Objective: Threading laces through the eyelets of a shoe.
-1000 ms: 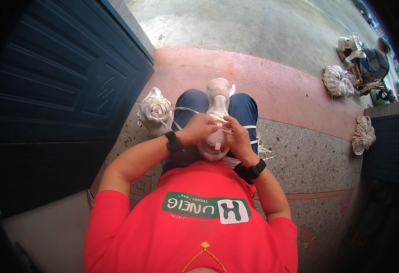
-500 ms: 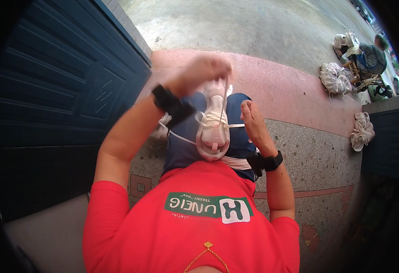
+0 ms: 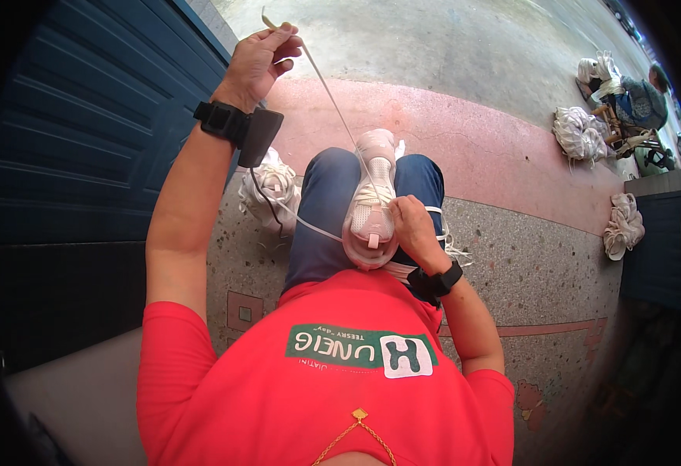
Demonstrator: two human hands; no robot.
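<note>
A pale pink and white sneaker [image 3: 372, 223] rests on my thighs between the knees, its heel opening toward me and its toe away. White lacing crosses its tongue. My left hand [image 3: 256, 64] is raised at the far left, fingers pinched on a white shoelace [image 3: 328, 95]. The lace runs taut from the shoe's eyelets up to that hand, its tip sticking out beyond the fingers. At the sneaker's right edge my right hand [image 3: 416, 225] is closed, fingertips against the eyelet side; what lies exactly under them is hidden. Another loose lace end [image 3: 315, 227] trails off the shoe's left side.
Light-coloured shoes [image 3: 270, 190] lie in a pile on the floor beside my left knee. A dark blue panelled door [image 3: 115, 132] stands at left. White bundles [image 3: 581, 133] [image 3: 624, 225] sit at right, near a person [image 3: 642, 101] seated farther off.
My left hand has moved up and left from above the shoe, drawing the lace out long. My right hand has come in from the right onto the shoe's edge.
</note>
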